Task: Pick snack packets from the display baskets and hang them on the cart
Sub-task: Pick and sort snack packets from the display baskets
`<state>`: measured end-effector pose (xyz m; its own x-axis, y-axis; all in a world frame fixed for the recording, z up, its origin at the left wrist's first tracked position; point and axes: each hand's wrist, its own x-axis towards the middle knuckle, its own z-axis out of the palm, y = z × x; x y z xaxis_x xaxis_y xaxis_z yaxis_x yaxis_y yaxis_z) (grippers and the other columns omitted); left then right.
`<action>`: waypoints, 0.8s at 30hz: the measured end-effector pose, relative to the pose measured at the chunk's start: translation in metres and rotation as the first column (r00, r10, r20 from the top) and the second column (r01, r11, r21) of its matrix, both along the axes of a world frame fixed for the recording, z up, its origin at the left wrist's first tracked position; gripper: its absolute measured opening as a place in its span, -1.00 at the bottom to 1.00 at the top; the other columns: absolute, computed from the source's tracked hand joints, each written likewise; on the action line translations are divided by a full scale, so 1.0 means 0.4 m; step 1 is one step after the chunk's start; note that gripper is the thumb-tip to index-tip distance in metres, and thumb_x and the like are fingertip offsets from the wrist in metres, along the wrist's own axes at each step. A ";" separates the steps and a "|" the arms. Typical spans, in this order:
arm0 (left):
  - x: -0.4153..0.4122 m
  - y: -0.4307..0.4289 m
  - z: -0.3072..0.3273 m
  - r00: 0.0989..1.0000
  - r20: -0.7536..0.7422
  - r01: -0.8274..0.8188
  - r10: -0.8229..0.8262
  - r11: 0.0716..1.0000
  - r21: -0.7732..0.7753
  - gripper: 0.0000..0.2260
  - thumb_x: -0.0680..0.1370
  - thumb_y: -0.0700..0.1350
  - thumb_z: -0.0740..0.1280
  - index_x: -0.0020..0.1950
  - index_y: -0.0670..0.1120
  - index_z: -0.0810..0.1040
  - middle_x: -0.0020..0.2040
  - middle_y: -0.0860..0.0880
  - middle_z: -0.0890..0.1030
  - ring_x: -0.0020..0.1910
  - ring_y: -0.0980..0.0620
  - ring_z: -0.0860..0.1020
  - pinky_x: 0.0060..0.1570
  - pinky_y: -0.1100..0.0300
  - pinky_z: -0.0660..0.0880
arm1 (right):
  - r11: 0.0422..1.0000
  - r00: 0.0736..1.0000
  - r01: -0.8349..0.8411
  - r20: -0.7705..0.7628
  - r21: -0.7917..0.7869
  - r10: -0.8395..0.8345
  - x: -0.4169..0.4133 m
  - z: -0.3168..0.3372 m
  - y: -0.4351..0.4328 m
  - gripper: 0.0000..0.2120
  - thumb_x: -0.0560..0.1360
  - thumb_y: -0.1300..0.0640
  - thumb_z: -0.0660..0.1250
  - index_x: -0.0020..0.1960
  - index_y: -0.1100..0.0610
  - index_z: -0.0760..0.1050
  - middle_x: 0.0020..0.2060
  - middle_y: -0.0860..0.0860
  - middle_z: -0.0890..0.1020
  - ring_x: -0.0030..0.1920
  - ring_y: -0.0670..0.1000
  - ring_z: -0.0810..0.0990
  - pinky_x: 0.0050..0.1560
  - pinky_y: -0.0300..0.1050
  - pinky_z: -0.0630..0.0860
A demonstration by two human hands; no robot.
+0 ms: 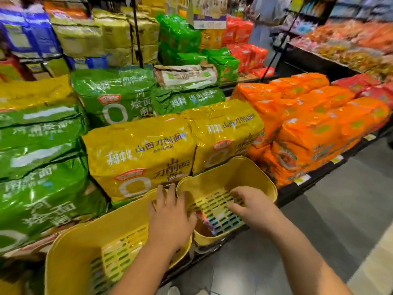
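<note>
Along the left edge of the frame, glossy green foil noodle multipacks point(38, 188) are stacked high. In the lower left sits a yellow plastic basket with a slotted base point(70, 252), tilted towards the camera. Its contents are too blurred to name.

Behind it, in the middle of the frame, two shiny yellow noodle multipacks with blue lettering point(138, 154) stand side by side.

The person's left hand point(170, 218) reaches in from the bottom centre. It lies over the far right rim of that basket, where the basket meets its neighbour. Its grip is apart, with the fingers straight and spread, holding nothing.

Just to the right is a second yellow slotted basket point(244, 167), also tipped forward. A small red and white snack packet point(204, 222) lies in its near left corner, between the two hands, and is blurred.

The right hand point(253, 205) is inside this second basket, fingers bent down onto the slotted base. Whether its grip is clamped on anything cannot be told.

Further right, bright orange noodle packs point(319, 124) are piled on a black display shelf point(308, 184). Grey floor point(340, 220) fills the lower right.
</note>
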<state>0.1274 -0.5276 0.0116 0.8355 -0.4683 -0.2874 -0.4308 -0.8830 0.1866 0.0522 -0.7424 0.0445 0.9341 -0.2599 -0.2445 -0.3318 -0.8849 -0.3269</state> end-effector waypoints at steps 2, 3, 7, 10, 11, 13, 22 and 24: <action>-0.004 0.004 -0.012 1.000 0.004 -0.003 0.003 1.000 -0.003 -0.41 0.64 0.26 0.03 0.64 0.09 0.03 0.67 0.00 -0.18 0.62 -0.18 -0.30 0.55 -0.25 -0.05 | 0.994 0.974 -0.113 -0.199 0.000 0.111 0.065 -0.031 0.019 -0.51 0.55 -0.11 0.37 0.43 0.01 0.46 0.34 0.03 0.54 0.33 0.07 0.49 0.31 -0.08 0.42; -0.003 0.006 -0.016 1.000 0.003 0.001 -0.001 1.000 -0.003 -0.42 0.65 0.25 0.02 0.64 0.10 0.03 0.67 0.01 -0.20 0.61 -0.16 -0.32 0.55 -0.25 -0.06 | 0.984 0.942 -0.175 -0.289 0.019 0.173 0.098 -0.045 0.027 -0.50 0.54 -0.08 0.38 0.45 -0.02 0.43 0.35 0.05 0.53 0.33 0.09 0.50 0.27 -0.07 0.44; 0.020 0.013 -0.029 1.000 -0.024 0.011 -0.012 0.999 -0.035 -0.45 0.66 0.24 0.04 0.63 0.13 0.08 0.67 0.06 -0.17 0.61 -0.12 -0.34 0.55 -0.21 0.01 | 0.906 0.708 -0.404 -0.585 0.124 0.396 0.216 -0.109 0.063 -0.37 0.55 0.06 0.43 0.55 -0.02 0.27 0.46 0.07 0.43 0.39 0.16 0.44 0.29 -0.03 0.44; 0.016 0.015 -0.039 1.000 -0.029 -0.014 0.012 0.999 -0.049 -0.49 0.67 0.22 0.04 0.61 0.15 0.12 0.67 0.10 -0.17 0.61 -0.07 -0.35 0.54 -0.21 0.12 | 0.769 0.525 -0.630 -0.671 0.108 0.524 0.259 -0.140 0.083 -0.40 0.54 0.09 0.44 0.49 0.17 0.30 0.37 0.16 0.48 0.18 0.17 0.48 0.05 -0.09 0.36; 0.013 0.013 -0.042 0.999 -0.029 -0.028 0.027 0.998 -0.054 -0.51 0.68 0.21 0.05 0.60 0.16 0.14 0.67 0.11 -0.17 0.61 -0.05 -0.35 0.53 -0.21 0.16 | 0.732 0.490 -0.674 -0.682 0.099 0.543 0.264 -0.149 0.091 -0.46 0.54 0.10 0.42 0.45 0.21 0.35 0.28 0.19 0.52 0.06 0.15 0.45 -0.01 -0.08 0.33; 0.010 0.009 -0.046 0.998 -0.015 -0.066 0.065 0.996 -0.064 -0.55 0.69 0.19 0.06 0.58 0.19 0.16 0.66 0.14 -0.15 0.61 -0.02 -0.34 0.50 -0.22 0.23 | 0.689 0.471 -0.722 -0.681 0.069 0.561 0.275 -0.171 0.101 -0.62 0.55 0.11 0.41 0.29 0.26 0.48 0.01 0.18 0.55 -0.12 0.11 0.44 -0.16 -0.04 0.37; -0.012 -0.023 -0.032 0.977 -0.010 -0.213 0.213 0.974 -0.078 -0.61 0.70 0.12 0.10 0.55 0.20 0.23 0.65 0.23 -0.17 0.63 0.04 -0.26 0.52 -0.27 0.16 | 0.701 0.567 -0.666 -0.437 0.255 0.698 0.315 -0.181 -0.015 -0.73 0.45 0.03 0.54 0.09 0.05 0.57 -0.01 0.02 0.66 0.00 0.09 0.63 -0.02 -0.05 0.53; -0.021 -0.032 -0.026 0.957 0.019 -0.282 0.290 0.944 -0.169 -0.62 0.70 0.10 0.14 0.54 0.18 0.29 0.66 0.19 -0.01 0.65 0.02 -0.13 0.56 -0.14 0.14 | 0.721 0.636 -0.619 -0.340 0.312 0.693 0.311 -0.151 -0.063 -0.76 0.47 0.05 0.51 0.09 -0.01 0.55 0.00 0.01 0.65 0.04 0.09 0.63 0.02 -0.02 0.55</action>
<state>0.1191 -0.5404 0.0013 0.9511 -0.2452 -0.1879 -0.1755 -0.9294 0.3246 0.1766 -0.7675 -0.0158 0.6426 0.4566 -0.6153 0.1858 -0.8719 -0.4531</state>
